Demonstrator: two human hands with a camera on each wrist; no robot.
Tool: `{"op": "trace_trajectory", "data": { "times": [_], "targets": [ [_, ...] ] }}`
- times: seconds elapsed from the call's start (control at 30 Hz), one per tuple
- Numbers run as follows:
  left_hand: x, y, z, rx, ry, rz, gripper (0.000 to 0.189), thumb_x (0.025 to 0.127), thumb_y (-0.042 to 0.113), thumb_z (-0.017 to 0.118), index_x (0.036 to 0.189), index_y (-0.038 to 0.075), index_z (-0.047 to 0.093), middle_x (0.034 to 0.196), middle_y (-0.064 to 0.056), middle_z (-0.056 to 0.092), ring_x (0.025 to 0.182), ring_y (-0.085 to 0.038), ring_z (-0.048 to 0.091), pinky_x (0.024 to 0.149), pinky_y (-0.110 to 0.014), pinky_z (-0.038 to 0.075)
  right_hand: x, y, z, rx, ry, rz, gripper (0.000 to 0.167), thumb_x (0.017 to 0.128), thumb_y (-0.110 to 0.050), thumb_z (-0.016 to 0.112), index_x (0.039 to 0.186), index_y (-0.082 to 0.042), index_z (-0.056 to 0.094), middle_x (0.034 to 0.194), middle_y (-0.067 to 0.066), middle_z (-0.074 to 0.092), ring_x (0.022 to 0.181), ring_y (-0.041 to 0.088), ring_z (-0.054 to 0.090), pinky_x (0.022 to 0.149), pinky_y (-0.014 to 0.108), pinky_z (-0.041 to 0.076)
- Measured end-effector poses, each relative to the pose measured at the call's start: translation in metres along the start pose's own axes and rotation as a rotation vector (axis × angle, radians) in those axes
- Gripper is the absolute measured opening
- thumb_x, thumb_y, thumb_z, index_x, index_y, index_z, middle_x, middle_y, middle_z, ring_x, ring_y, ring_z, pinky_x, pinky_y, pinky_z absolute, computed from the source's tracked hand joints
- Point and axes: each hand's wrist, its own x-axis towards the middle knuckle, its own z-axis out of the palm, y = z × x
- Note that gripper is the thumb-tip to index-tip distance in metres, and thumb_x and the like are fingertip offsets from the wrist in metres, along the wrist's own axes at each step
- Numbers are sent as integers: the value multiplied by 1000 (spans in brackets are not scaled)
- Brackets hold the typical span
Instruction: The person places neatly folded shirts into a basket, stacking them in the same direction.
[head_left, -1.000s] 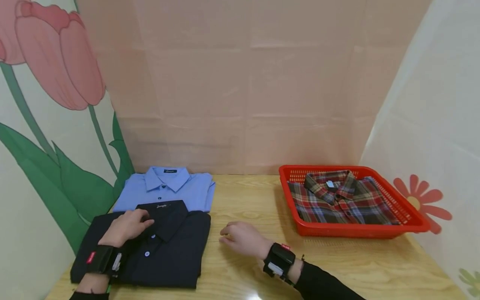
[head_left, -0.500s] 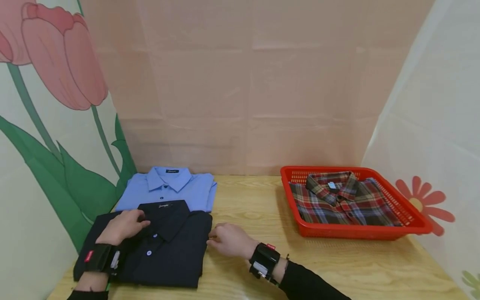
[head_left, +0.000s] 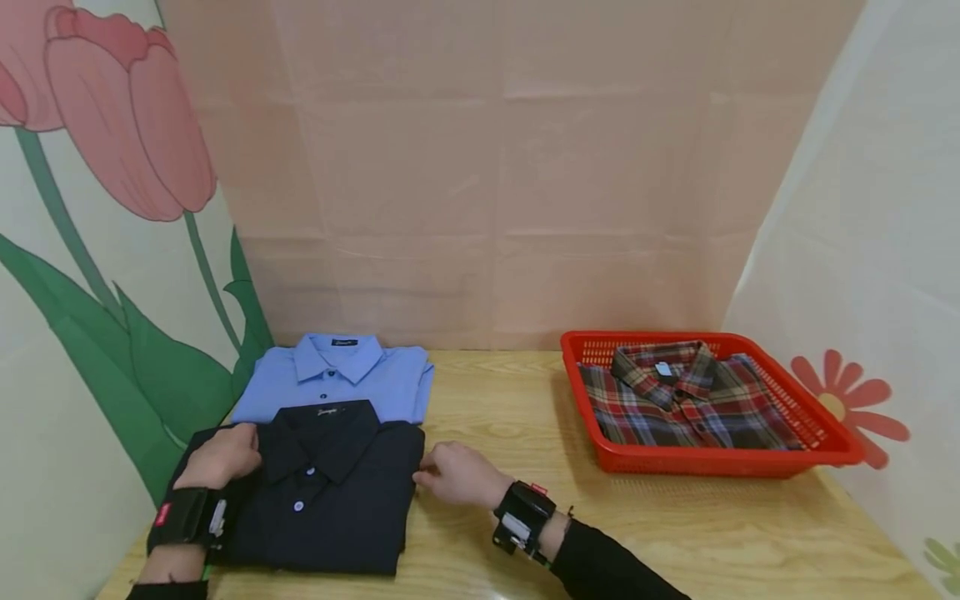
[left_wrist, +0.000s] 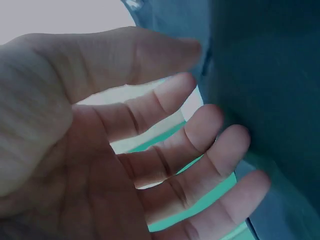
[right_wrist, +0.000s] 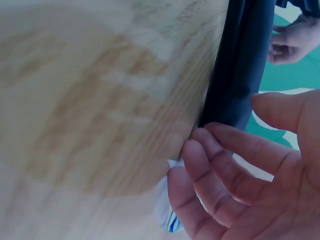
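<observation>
A folded black shirt with a collar and pale buttons lies at the front left of the table. My left hand is over its left part; in the left wrist view the fingers are spread and loosely bent beside the dark cloth, holding nothing. At the shirt's right edge is my right hand. The right wrist view shows its thumb by the top of the folded edge and its fingers lower down, with a gap between. Behind the black shirt lies a folded light blue shirt, partly covered by it.
A red plastic basket stands at the right of the wooden table, with a folded plaid shirt inside. Walls with painted flowers close in both sides, and a pinkish-brown sheet hangs at the back.
My right hand has moved left from over the table to the black shirt's right edge. My left hand has shifted left and slightly down, away from the collar.
</observation>
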Motion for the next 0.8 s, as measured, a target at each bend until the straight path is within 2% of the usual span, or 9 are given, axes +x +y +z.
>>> {"op": "trace_trajectory", "data": {
  "times": [0.1,0.17,0.2,0.27,0.33,0.37,0.53,0.63,0.8],
  "targets": [
    [-2,-8,-3,-9,11,3,18,85,3,50,72,10,40,67,-8,40,60,-23,40,57,-38,35,1,1,1,36,0,27,33,96,-28,62,65,-16,64,53,-12,41,44,2,38,44,19,31],
    [-2,-14,-6,-8,1,-24,13,85,8,56,77,2,48,72,-15,48,65,-29,49,59,-41,40,2,1,1,55,8,37,39,96,-29,62,59,-19,56,51,-13,38,43,2,36,43,19,29],
    [-2,-17,-8,-11,-1,-37,17,85,11,60,84,-3,51,78,-21,52,70,-34,53,61,-44,44,2,2,1,63,12,35,41,96,-29,62,57,-20,52,51,-13,37,42,3,35,42,19,28],
    [-1,-23,-9,-14,-11,-74,41,84,20,68,102,-13,53,95,-34,57,84,-45,58,67,-53,48,4,2,3,71,19,28,44,96,-30,63,56,-19,50,50,-13,36,41,3,35,41,18,27],
    [0,-28,-9,-15,-20,-110,66,82,29,74,121,-18,47,112,-41,54,98,-53,57,74,-60,49,6,2,4,58,29,17,43,95,-32,63,57,-19,51,53,-12,38,44,3,37,42,18,29],
    [0,-30,-9,-18,-21,-123,73,81,31,75,124,-19,45,116,-43,52,101,-55,56,76,-62,49,7,2,5,50,32,10,42,95,-32,63,58,-17,52,54,-10,39,44,3,38,43,18,30],
    [3,-35,-8,-17,-41,-160,69,85,34,71,123,-19,48,114,-43,52,100,-57,54,77,-63,47,10,0,9,27,36,16,38,94,-34,64,64,-13,57,66,-5,45,53,6,42,49,19,33],
    [3,-35,-7,-24,-49,-169,66,86,34,70,120,-19,50,112,-41,53,97,-55,56,77,-62,47,11,-3,10,25,26,35,38,94,-37,64,65,-13,57,68,-5,44,56,7,41,50,20,33],
    [2,-35,-3,-17,-87,-162,64,88,32,68,114,-24,51,109,-40,56,96,-49,58,82,-57,49,12,-8,9,110,-19,83,38,95,-38,62,67,-13,57,59,-7,41,50,7,41,47,21,33]
  ]
}}
